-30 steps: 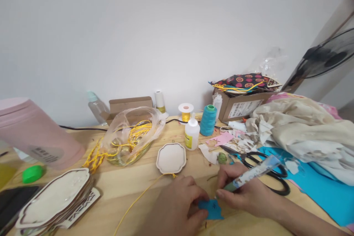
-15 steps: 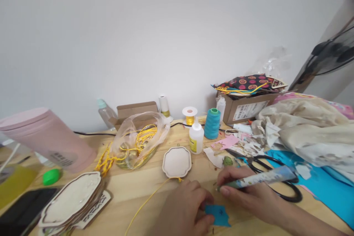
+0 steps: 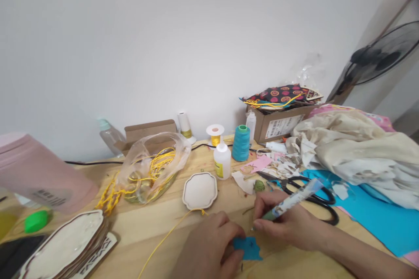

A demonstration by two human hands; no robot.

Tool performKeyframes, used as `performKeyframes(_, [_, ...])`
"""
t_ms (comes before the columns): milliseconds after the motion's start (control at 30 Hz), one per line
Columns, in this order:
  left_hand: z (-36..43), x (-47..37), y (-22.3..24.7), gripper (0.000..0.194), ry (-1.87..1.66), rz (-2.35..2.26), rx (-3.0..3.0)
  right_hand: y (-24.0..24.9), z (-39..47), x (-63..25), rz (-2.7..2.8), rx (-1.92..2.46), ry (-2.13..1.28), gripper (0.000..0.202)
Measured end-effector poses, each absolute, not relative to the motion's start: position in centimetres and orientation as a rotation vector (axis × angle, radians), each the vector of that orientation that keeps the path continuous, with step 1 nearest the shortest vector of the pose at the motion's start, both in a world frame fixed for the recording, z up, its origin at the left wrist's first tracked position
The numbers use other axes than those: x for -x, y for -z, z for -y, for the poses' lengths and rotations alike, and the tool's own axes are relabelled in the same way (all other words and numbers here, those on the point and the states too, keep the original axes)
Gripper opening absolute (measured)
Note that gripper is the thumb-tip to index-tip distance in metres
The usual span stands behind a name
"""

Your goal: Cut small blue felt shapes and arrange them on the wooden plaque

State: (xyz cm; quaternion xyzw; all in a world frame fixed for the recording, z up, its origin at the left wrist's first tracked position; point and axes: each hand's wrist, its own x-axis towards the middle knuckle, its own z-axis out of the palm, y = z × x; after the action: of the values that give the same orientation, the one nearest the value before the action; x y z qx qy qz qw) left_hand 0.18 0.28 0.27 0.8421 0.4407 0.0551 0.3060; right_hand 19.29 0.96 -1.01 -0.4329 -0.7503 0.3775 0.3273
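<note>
My left hand presses its fingertips on a small blue paper cutout lying on the wooden table. My right hand grips a patterned pen, its tip just above the top edge of the cutout. A yellow cord runs across the table under my left hand. A small scalloped wooden plaque lies just beyond both hands.
Black scissors, blue paper sheet and crumpled cloth lie right. Glue bottle, teal thread cone, gold spool, cardboard boxes stand behind. Bag of yellow cord, pink tumbler, stacked plaques sit left.
The view swung right and then back left. My right hand tilted the pen more upright, tip near the cutout. My left hand stays on the blue cutout.
</note>
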Motion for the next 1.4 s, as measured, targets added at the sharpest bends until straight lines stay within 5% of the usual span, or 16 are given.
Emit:
performKeyframes(733, [-0.4, -0.3, 0.0, 0.023, -0.170, -1.178, -2.230, 1.2, -0.3, -18.6, 2.083, 1.097, -0.777, 0.019])
performKeyframes(1400, [-0.2, -0.3, -0.1, 0.021, -0.181, -1.176, -2.236, 2.1, -0.9, -18.8, 2.091, 1.105, -0.959, 0.016])
